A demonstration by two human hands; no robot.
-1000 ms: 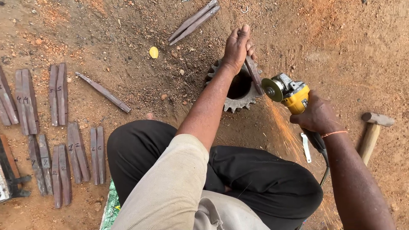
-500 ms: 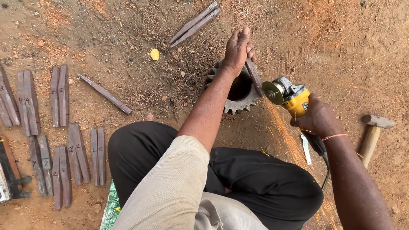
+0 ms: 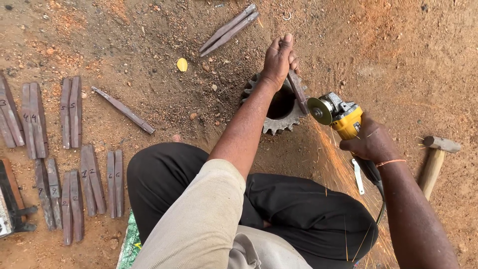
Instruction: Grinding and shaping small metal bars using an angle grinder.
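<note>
My left hand [image 3: 279, 61] grips a flat rusty metal bar [image 3: 298, 92] and holds it against a large toothed gear [image 3: 279, 112] lying on the dirt. My right hand [image 3: 371, 142] holds a yellow angle grinder [image 3: 341, 115]. Its disc [image 3: 319, 110] touches the bar's lower end. Orange sparks [image 3: 343, 179] spray down towards my right leg. My black-trousered legs [image 3: 298, 214] are crossed below.
Pairs of similar metal bars [image 3: 69, 112] lie in rows at the left. One single bar [image 3: 123, 110] and another pair [image 3: 229, 30] rest on the dirt. A hammer [image 3: 435, 159] lies at the right. A dark clamp-like tool [image 3: 12, 199] sits at the left edge.
The grinder and my right hand have shifted slightly down and left along the bar. Sparks keep flying. My left hand stays on the bar.
</note>
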